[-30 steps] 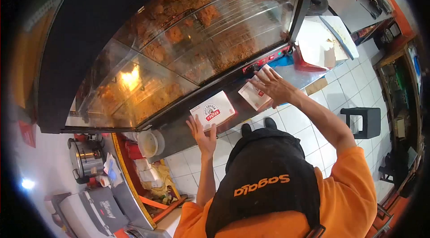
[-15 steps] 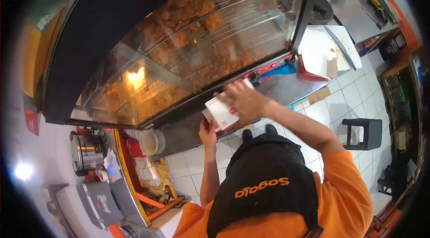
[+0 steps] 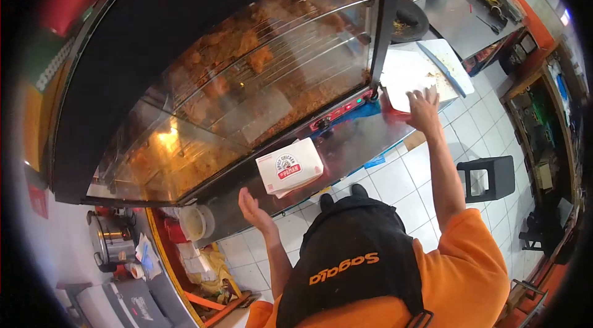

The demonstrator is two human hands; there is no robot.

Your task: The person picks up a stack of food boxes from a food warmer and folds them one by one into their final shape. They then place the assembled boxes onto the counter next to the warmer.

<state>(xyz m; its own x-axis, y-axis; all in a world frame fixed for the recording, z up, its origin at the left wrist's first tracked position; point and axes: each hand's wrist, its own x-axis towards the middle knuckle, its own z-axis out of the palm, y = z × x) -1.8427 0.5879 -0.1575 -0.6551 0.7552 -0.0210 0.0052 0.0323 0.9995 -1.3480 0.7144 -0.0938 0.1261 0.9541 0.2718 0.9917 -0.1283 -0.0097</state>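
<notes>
A closed white cardboard food box [image 3: 290,167] with a printed chicken logo stands on the metal counter in front of the glass food warmer. My left hand [image 3: 254,212] is just to the lower left of this box, fingers extended and holding nothing. On the right, my right hand [image 3: 424,109] reaches over the near edge of an open white carton [image 3: 401,75] with red outer sides. Its fingers are spread, with the tips at the white surface. The carton lies partly on a white cutting board [image 3: 458,63], where a blue-handled knife [image 3: 454,81] rests.
Fried pieces [image 3: 247,50] fill the racks of the glass food warmer [image 3: 204,93]. A black stone mortar [image 3: 409,19] is beyond the carton. A black stool [image 3: 488,178] stands on the tiled floor. A white tub [image 3: 196,222] and a steel pot [image 3: 111,238] are at left.
Both hands have let go of the white food box, which now rests on the counter. My right hand has moved right to the open carton; my left hand has drawn away to the left.
</notes>
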